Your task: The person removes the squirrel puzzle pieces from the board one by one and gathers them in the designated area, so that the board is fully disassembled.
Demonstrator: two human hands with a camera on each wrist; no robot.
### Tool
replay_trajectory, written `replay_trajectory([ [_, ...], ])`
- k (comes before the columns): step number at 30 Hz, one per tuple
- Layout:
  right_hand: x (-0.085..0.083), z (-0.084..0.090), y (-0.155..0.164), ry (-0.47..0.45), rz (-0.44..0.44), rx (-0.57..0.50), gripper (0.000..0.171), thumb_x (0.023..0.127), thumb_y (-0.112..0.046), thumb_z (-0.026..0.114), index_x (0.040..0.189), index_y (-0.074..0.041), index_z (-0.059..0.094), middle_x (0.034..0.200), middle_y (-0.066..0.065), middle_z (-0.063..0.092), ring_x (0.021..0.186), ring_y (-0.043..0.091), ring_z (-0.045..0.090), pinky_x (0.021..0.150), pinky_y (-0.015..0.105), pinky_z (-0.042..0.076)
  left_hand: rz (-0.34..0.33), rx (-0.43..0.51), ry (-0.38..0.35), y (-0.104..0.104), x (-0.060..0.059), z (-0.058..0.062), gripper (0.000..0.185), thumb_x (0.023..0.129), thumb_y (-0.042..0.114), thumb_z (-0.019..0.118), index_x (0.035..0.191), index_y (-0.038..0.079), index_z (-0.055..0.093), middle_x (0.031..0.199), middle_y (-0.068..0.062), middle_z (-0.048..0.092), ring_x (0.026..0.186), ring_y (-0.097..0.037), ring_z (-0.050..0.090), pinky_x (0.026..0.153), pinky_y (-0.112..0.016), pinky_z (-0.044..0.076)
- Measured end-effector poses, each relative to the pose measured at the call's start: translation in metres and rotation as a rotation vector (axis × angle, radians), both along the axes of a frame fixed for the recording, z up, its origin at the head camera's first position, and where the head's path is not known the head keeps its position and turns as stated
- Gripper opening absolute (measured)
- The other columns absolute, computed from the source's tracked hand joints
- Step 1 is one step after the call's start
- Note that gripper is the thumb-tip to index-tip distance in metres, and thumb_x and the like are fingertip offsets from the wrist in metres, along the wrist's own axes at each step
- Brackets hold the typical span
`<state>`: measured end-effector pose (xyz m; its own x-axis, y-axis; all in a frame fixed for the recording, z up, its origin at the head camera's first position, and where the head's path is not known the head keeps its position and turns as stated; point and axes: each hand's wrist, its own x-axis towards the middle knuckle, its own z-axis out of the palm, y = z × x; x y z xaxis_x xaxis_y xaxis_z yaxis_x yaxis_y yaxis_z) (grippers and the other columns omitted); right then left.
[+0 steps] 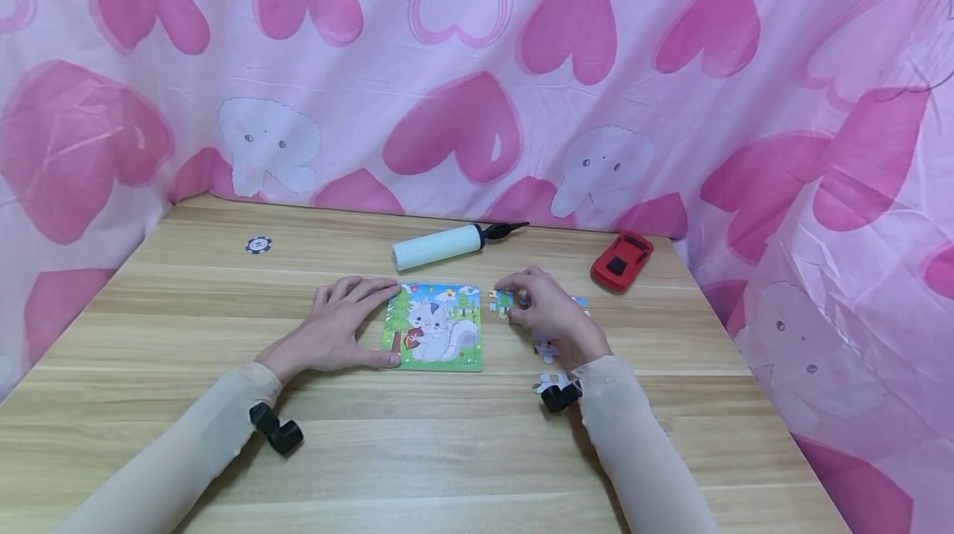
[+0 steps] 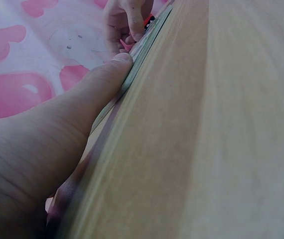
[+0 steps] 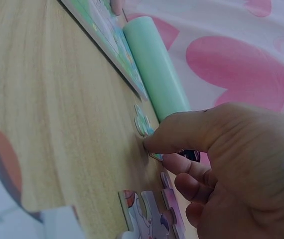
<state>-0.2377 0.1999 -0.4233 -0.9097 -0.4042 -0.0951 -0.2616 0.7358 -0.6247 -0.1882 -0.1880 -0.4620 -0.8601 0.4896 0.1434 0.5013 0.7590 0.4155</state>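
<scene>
puzzle board (image 1: 435,327): flat near worktop (image 1: 186,451) centre, roughly square, no clear long axis; picture upright toward the person
left hand (image 1: 339,335): fingers straight, pressing the board's left edge, thumb along its near-left corner
right hand (image 1: 547,315): just right of board, fingertips pinching a puzzle piece (image 1: 503,300) lying flat on the wood
piece vs board: just beside its right edge, apart; right hand nearer
loose pieces (image 1: 550,364): under and near the right wrist, toward near edge
pump (image 1: 440,246), toy car (image 1: 622,260): behind, toward far edge
</scene>
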Motion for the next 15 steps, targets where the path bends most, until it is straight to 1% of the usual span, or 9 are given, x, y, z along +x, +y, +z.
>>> replay_trajectory([
  [3, 0.001, 0.001, 0.000, -0.006, -0.006, -0.003, 0.051, 0.100, -0.004, 0.079, 0.148, -0.019, 0.072, 0.130, 0.008, 0.059, 0.113, 0.026, 0.057, 0.091, 0.039, 0.054, 0.000, 0.001, -0.002, 0.000, 0.000, 0.000, 0.121, 0.078, 0.086, 0.082, 0.173, 0.022, 0.043, 0.178, -0.002, 0.038, 0.155, -0.038, 0.032, 0.112, -0.063, 0.027],
  [7, 0.003, 0.006, -0.002, -0.016, -0.025, -0.033, 0.056, 0.100, -0.003, 0.080, 0.152, -0.019, 0.068, 0.134, 0.007, 0.058, 0.114, 0.026, 0.057, 0.092, 0.040, 0.055, 0.000, 0.000, -0.004, 0.000, 0.001, 0.001, 0.121, 0.078, 0.086, 0.082, 0.173, 0.022, 0.043, 0.178, -0.003, 0.038, 0.155, -0.038, 0.032, 0.112, -0.063, 0.026],
  [10, 0.003, 0.012, -0.004, 0.021, -0.020, -0.054, 0.061, 0.100, -0.006, 0.081, 0.157, -0.018, 0.063, 0.139, 0.008, 0.060, 0.118, 0.029, 0.059, 0.095, 0.044, 0.056, 0.000, -0.003, -0.005, 0.001, 0.000, 0.001, 0.121, 0.078, 0.086, 0.082, 0.173, 0.022, 0.043, 0.178, -0.003, 0.038, 0.155, -0.038, 0.031, 0.112, -0.063, 0.026],
  [13, 0.004, 0.018, -0.006, 0.066, 0.000, -0.078, 0.064, 0.100, -0.012, 0.083, 0.160, -0.018, 0.060, 0.146, 0.012, 0.063, 0.125, 0.034, 0.059, 0.101, 0.050, 0.056, 0.002, -0.004, -0.007, 0.001, 0.000, 0.002, 0.120, 0.079, 0.086, 0.082, 0.173, 0.022, 0.043, 0.178, -0.003, 0.038, 0.155, -0.038, 0.031, 0.112, -0.063, 0.027],
  [15, 0.005, 0.022, -0.008, 0.076, 0.011, -0.103, 0.066, 0.101, -0.014, 0.084, 0.161, -0.019, 0.058, 0.149, 0.015, 0.063, 0.129, 0.037, 0.059, 0.105, 0.054, 0.055, 0.002, -0.004, -0.009, 0.001, 0.001, 0.002, 0.120, 0.079, 0.085, 0.082, 0.173, 0.022, 0.043, 0.178, -0.003, 0.038, 0.155, -0.039, 0.031, 0.112, -0.063, 0.027],
])
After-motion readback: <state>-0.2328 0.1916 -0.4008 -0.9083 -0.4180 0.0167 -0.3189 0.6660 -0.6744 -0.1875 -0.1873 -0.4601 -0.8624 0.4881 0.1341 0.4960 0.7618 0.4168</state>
